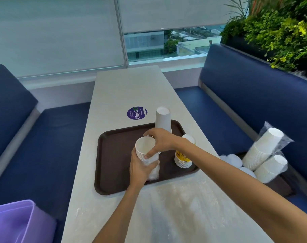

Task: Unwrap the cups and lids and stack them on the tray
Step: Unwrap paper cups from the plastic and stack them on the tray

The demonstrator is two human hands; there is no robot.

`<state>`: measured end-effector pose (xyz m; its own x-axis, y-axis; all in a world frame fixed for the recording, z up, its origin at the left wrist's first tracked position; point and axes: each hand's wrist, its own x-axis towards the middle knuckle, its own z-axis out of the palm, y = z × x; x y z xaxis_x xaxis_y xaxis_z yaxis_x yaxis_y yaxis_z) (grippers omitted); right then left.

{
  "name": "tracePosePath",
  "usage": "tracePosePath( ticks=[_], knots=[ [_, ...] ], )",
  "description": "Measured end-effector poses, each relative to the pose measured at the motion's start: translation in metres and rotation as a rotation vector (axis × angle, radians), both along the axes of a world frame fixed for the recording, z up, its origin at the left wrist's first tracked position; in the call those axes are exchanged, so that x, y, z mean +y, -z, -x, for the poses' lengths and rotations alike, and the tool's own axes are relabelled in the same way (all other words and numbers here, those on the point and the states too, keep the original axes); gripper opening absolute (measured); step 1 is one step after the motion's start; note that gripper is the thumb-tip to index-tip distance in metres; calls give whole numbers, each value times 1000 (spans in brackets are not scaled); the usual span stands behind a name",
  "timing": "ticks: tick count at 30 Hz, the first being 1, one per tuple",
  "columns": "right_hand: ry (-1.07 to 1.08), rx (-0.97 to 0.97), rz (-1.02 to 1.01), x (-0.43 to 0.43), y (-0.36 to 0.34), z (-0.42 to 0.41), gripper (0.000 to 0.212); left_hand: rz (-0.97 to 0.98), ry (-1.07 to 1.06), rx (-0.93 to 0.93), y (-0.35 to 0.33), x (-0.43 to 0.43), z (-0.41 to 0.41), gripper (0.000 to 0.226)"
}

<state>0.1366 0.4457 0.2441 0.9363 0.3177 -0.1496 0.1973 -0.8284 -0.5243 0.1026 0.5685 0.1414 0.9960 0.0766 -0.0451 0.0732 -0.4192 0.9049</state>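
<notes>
Purple bin (17, 221) sits near and left of the tray (114, 176). Over the tray's front half, the left hand (140, 168) grips the held cup stack (145, 149) from below, fingers curled round it and its loose plastic wrap (154, 173). The right hand (160, 141) pinches the stack's upper cups. Yellow-printed stack (183, 159) on the tray's right edge, inverted. Tall white stack (163, 120) at its far edge, inverted. Purple sticker (137, 114) beyond the tray. To its right, on the bench (219, 111): wrapped stacks (265, 148) and lids (232, 159).

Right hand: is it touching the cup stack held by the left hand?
Touching. In the head view the right hand has its thumb on the cup stack.
</notes>
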Motion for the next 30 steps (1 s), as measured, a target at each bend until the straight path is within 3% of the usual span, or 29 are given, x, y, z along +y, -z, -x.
tracePosePath(
  ticks=[7, 18, 26, 30],
  knots=[
    [-35, 5, 145, 7, -8, -19, 73, -74, 0, 41, -1, 0, -9, 90],
    [-47, 83, 205, 4, -17, -31, 69, -137, 70, 57, -8, -2, -15, 92],
    [-53, 125, 193, 3, -26, -35, 66, -119, 71, 66, -9, -2, -16, 97],
    [-44, 131, 85, -3, -39, -38, 64, -101, 69, 66, -11, 0, -17, 95]
  ],
)
